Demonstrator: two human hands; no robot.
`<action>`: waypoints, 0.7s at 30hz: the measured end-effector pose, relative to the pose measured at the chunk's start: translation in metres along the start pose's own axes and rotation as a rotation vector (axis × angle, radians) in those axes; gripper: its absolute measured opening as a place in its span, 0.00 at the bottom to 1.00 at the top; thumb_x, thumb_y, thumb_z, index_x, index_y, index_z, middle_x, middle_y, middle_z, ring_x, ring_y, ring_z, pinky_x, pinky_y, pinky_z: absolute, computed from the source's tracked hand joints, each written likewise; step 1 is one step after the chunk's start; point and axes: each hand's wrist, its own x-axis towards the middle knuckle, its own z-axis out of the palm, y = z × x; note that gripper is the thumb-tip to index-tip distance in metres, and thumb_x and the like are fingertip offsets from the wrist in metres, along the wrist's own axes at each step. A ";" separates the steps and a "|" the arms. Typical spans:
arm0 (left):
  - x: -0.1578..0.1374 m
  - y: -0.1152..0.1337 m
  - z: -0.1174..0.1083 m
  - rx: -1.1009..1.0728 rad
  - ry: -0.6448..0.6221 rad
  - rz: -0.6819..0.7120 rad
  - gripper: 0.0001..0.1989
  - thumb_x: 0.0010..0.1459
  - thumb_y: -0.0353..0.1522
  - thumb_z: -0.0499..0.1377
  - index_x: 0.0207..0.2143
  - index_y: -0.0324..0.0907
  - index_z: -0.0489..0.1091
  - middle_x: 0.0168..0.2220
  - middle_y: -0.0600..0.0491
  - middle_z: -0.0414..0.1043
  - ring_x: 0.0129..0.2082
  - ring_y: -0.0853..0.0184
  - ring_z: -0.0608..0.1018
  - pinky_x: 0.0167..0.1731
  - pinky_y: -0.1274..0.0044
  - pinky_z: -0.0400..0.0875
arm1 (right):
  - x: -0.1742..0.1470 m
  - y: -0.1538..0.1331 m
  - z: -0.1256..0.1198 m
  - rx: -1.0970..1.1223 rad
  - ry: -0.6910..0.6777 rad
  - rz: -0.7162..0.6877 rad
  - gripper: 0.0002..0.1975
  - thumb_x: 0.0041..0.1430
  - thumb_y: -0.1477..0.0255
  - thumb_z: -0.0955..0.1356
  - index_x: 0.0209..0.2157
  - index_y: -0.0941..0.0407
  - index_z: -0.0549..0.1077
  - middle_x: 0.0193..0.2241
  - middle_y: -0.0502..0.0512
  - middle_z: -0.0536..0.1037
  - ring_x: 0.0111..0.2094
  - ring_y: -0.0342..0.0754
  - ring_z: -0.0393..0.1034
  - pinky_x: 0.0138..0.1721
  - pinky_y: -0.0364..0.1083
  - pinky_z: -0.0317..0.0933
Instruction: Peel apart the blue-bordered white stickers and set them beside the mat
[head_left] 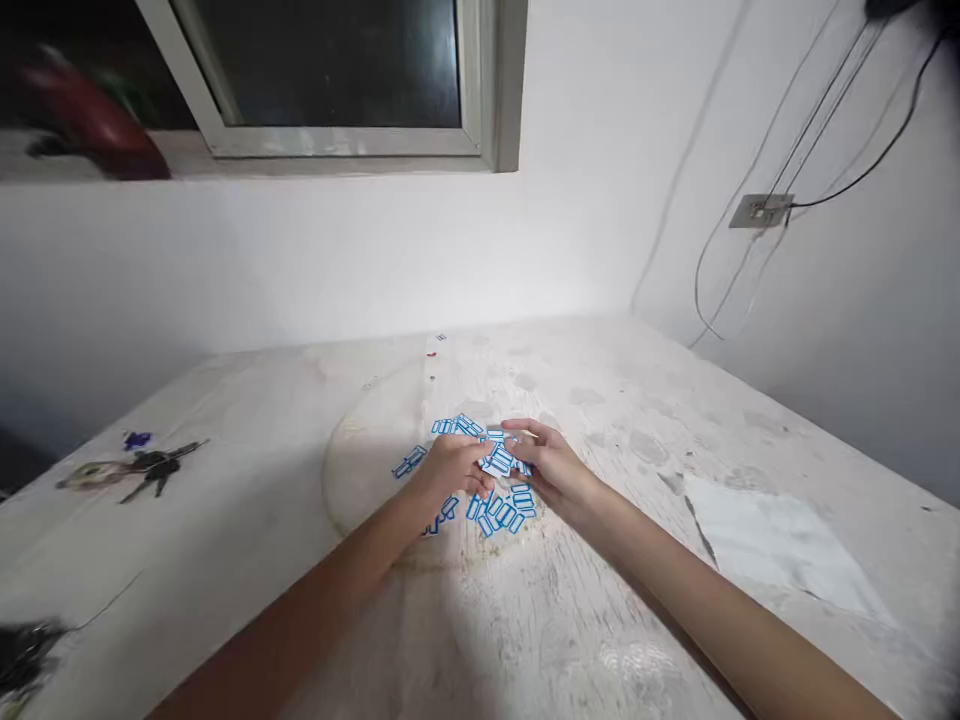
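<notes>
Head view: left hand (pixel 448 468) and right hand (pixel 553 460), both half-curled, pinch blue-outlined slips (pixel 498 460) (too small to read).

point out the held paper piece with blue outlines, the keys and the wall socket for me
held paper piece (pixel 497 461): head view, middle of its blue-outlined face
keys (pixel 157 465): head view, middle of the dark bunch
wall socket (pixel 760 211): head view, middle of its plate

Remotely, I see a white wall (pixel 585 230) behind the table (pixel 585 640), a dark-glassed window (pixel 330 70) above the left of its far edge, and, above its right edge, wires (pixel 823 201) at what looks like a socket plate (pixel 748 211).
</notes>
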 end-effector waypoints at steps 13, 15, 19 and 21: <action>-0.020 -0.013 -0.001 -0.073 -0.023 0.136 0.11 0.61 0.35 0.54 0.33 0.35 0.68 0.19 0.59 0.66 0.17 0.75 0.70 0.19 0.82 0.68 | -0.006 0.006 0.009 -0.117 -0.087 -0.066 0.12 0.56 0.76 0.67 0.42 0.58 0.64 0.25 0.45 0.66 0.16 0.34 0.57 0.13 0.34 0.51; -0.022 -0.015 -0.002 -0.082 -0.010 0.141 0.11 0.60 0.36 0.54 0.32 0.35 0.67 0.19 0.59 0.66 0.16 0.75 0.70 0.17 0.82 0.67 | -0.009 0.006 0.011 -0.155 -0.123 -0.070 0.13 0.54 0.73 0.68 0.42 0.57 0.65 0.26 0.46 0.67 0.16 0.35 0.58 0.13 0.35 0.52; -0.029 -0.021 -0.002 -0.112 -0.013 0.163 0.16 0.55 0.41 0.58 0.31 0.35 0.67 0.18 0.57 0.67 0.16 0.73 0.71 0.16 0.81 0.67 | -0.015 0.006 0.016 -0.214 -0.149 -0.085 0.14 0.51 0.69 0.70 0.39 0.56 0.67 0.24 0.45 0.66 0.16 0.36 0.59 0.13 0.36 0.54; -0.032 -0.024 -0.001 -0.130 -0.032 0.178 0.20 0.49 0.43 0.62 0.34 0.34 0.67 0.19 0.56 0.68 0.17 0.71 0.73 0.18 0.79 0.70 | -0.018 0.005 0.018 -0.233 -0.129 -0.103 0.14 0.50 0.68 0.70 0.39 0.55 0.67 0.25 0.46 0.66 0.16 0.35 0.58 0.12 0.36 0.53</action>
